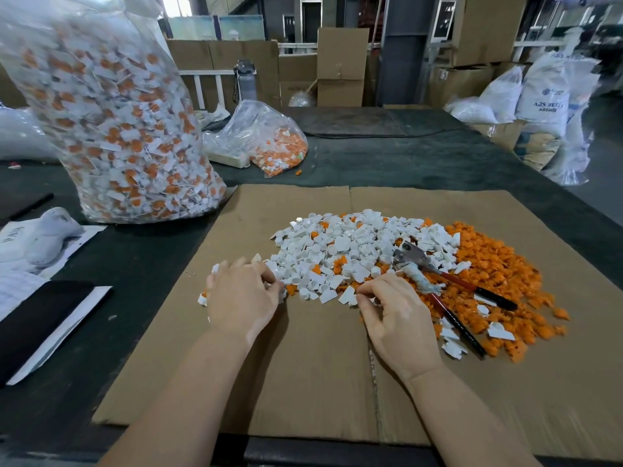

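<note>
The dark worktop (371, 156) carries the cardboard (303, 382), which fills the lower frame. The big bag (111, 123) of mixed parts stands at upper left. The work sits mid-frame: white pieces (344, 251) are heaped at the centre of the cardboard, orange pieces (488, 264) spread to their right, and pliers (418, 261) lie across where the two meet.

I read the step as picking whites off the near edge of the heap. To do it well I'd take from the loose fringe rather than dig into the middle. I'd lift cleanly, check no orange bit rides along, and steer clear of the pliers' handles just right of my right wrist.

The left grip (241, 298) is palm down at the heap's lower left edge, with its fingers curled round a few white pieces and its wrist low over the cardboard. The right grip (394, 318) is palm down at the heap's lower edge. Its thumb and forefinger pinch a white piece (347, 294) and the other fingers are tucked under. I cannot tell how firm that pinch is.
</note>
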{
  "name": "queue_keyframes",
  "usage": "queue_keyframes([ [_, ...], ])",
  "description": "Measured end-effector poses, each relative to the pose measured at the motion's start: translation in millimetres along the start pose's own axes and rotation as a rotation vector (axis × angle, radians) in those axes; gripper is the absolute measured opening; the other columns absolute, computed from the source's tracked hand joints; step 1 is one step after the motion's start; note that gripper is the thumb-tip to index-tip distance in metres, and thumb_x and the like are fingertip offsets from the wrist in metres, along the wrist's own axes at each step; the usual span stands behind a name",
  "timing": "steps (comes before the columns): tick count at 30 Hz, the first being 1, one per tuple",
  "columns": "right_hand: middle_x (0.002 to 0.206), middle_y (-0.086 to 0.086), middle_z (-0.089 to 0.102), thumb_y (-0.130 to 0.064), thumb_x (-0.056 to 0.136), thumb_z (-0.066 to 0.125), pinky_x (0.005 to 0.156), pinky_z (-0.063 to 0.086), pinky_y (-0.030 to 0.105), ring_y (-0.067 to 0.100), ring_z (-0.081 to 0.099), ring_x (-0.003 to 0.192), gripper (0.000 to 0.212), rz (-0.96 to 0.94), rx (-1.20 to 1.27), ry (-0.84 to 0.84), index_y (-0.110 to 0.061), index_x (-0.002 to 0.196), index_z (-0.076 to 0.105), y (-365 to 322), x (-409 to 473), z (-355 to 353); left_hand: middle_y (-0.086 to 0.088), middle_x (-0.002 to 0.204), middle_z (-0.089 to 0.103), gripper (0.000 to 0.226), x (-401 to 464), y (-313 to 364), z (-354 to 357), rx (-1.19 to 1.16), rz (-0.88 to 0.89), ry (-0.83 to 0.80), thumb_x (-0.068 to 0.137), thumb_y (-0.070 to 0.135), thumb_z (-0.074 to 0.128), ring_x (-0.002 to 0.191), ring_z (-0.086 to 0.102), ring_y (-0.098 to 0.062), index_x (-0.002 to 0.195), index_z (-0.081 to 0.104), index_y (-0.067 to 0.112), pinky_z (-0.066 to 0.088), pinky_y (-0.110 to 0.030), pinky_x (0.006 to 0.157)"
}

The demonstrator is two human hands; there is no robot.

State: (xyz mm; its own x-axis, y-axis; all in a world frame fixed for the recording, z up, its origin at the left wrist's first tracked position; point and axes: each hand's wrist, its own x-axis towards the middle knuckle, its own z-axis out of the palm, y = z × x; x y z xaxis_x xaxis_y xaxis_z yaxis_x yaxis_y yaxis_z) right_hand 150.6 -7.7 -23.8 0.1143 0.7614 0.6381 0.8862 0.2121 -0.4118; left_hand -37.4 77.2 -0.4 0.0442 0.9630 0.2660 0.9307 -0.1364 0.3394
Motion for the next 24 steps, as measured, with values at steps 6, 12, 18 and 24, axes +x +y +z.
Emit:
queue_keyframes([
  [6,0.076,0.002,0.062,0.001,0.077,0.07,0.071,0.043,0.017,0.019,0.059,0.078,0.008,0.025,-0.017,0.013,-0.005,0.077,0.066,-1,1,-1,0.01,0.086,0.054,0.015,-5,4,2,-0.076,-0.004,-0.031,0.08,0.046,0.068,0.1,0.045,-0.018,0.085,0.066,0.031,0.029,-0.034,0.089],
  [12,0.076,0.002,0.061,0.0,0.078,0.07,0.071,0.039,0.015,0.02,0.058,0.077,0.008,0.099,-0.033,0.068,-0.007,0.077,0.066,1,1,1,0.009,0.105,0.058,0.029,-9,3,8,-0.008,0.038,-0.054,0.084,0.051,0.06,0.112,0.042,-0.017,0.106,0.066,0.034,0.027,-0.034,0.089],
  [18,0.075,0.006,0.063,0.002,0.077,0.071,0.069,0.052,0.035,0.025,0.06,0.074,0.008,0.12,-0.047,0.125,-0.004,0.077,0.066,3,2,2,0.017,0.076,0.046,0.007,-13,10,7,-0.274,0.139,-0.03,0.083,0.034,0.069,0.089,0.046,-0.013,0.081,0.066,0.027,0.028,-0.021,0.069],
  [24,0.079,0.005,0.066,-0.002,0.079,0.071,0.071,0.051,0.043,0.026,0.062,0.078,0.006,0.124,-0.088,0.09,-0.006,0.082,0.069,-2,14,0,0.007,0.076,0.063,0.012,-27,47,17,-0.709,0.088,-0.185,0.084,0.024,0.07,0.071,0.055,-0.006,0.076,0.063,0.028,0.04,-0.013,0.061],
])
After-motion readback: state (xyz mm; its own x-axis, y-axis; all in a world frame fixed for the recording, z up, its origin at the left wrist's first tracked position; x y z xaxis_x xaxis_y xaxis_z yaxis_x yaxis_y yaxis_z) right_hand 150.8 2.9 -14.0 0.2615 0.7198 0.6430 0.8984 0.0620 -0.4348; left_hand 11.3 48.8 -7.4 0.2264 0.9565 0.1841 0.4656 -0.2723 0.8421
